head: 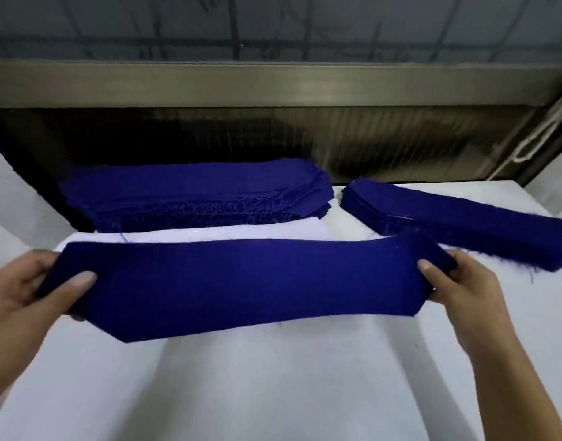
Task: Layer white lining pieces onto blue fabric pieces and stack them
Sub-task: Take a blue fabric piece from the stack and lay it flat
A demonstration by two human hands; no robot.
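A long blue fabric piece (251, 288) is stretched flat between my two hands above the white table. My left hand (28, 288) grips its left end, thumb on top. My right hand (461, 288) pinches its right end, thumb on top. Just behind the held piece lies a white lining piece (209, 232), mostly hidden by it. A thick stack of blue pieces (197, 192) sits at the back centre-left. A second, thinner blue stack (457, 221) lies slanted at the back right.
The white cloth-covered table (273, 386) spreads across the foreground. A dark metal machine opening with a steel hood (273, 84) runs along the table's far edge. A white cord (540, 135) hangs at the right.
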